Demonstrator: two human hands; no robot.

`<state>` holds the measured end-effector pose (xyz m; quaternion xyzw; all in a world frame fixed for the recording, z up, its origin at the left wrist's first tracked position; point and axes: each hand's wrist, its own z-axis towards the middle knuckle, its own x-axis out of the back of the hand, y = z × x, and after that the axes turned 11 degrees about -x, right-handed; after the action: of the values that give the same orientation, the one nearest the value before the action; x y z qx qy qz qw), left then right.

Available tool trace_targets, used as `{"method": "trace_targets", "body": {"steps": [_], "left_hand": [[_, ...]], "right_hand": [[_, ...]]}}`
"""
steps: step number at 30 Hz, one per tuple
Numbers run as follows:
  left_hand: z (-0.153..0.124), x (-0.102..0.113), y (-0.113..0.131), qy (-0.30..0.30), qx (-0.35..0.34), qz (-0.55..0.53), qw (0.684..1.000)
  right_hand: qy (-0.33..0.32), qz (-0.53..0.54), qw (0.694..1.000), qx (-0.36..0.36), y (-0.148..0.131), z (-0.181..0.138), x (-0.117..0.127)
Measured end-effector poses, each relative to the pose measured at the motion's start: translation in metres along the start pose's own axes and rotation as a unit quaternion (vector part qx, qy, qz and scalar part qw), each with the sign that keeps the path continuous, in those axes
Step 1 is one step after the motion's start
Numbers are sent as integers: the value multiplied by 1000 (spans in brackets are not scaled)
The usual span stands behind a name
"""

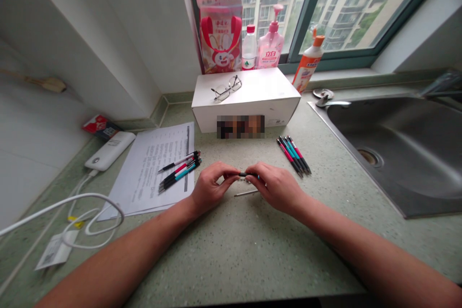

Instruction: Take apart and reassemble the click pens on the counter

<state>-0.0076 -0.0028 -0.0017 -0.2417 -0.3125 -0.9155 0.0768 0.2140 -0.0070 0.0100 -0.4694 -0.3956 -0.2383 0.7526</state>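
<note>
My left hand (213, 186) pinches one end of a short dark pen (244, 174) between thumb and fingertips. The other end is gripped by my right hand (276, 185), where a bit of teal shows by the fingers. Just below, a thin pale pen refill (247, 193) lies on the counter, partly under my right hand. Tiny parts near the fingertips are too small to name. Several click pens (182, 172) in red, teal and silver rest on the printed paper (144, 173) to the left. Several more pens (294, 156), red and teal with black grips, lie side by side to the right.
Behind my hands stands a white box (249, 91) with eyeglasses (227, 89) on top. A power bank (110, 151) and white cable (97, 196) lie at left. To the right is a metal sink (397, 154). Bottles (270, 45) and a bag (221, 33) line the window.
</note>
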Motion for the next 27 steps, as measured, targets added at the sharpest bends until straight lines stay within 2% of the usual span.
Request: {"method": "trace_targets", "body": {"steps": [18,20,23,25,27], "left_hand": [[2,1,1,-17,-20,2,1000],[3,1,3,-51,-55,-6,997],[4,0,8,-150,-111,19,982],[5,-1,10,-209,-124,60,968],[5,-2,11,-235,-121,88,960]], "right_hand": [[-11,-19,1000,-18,0,2,5],[7,-15,999,-34,1,3,9],[24,-20,999,-42,2,5,14],[15,-28,999,-31,2,5,17],[-5,-34,999,-10,0,5,19]]}}
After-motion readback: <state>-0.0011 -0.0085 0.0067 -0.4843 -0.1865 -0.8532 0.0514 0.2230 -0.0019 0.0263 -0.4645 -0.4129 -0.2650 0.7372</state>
